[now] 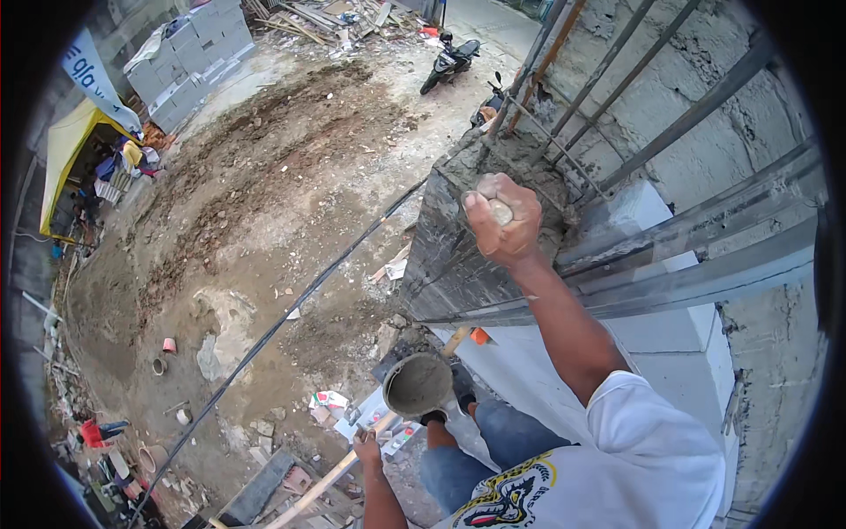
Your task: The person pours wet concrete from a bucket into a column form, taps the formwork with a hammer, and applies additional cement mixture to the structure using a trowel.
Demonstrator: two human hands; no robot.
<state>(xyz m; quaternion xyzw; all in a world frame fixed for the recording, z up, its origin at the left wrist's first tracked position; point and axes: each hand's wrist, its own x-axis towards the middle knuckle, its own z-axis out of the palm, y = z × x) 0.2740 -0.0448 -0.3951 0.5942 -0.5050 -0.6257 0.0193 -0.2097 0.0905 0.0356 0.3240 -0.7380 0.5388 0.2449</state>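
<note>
Right hand [514,227] clenches a lump [500,212], left hand [367,448] a pole [322,488]; the form [441,264] seems mostly filled, with mix [419,384] left in the bucket [394,410].

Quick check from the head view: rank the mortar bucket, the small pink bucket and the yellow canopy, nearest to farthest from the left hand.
From the left hand:
1. Mortar bucket: just ahead, slightly right.
2. Small pink bucket: well off to the left.
3. Yellow canopy: farthest, toward the upper left.
</note>
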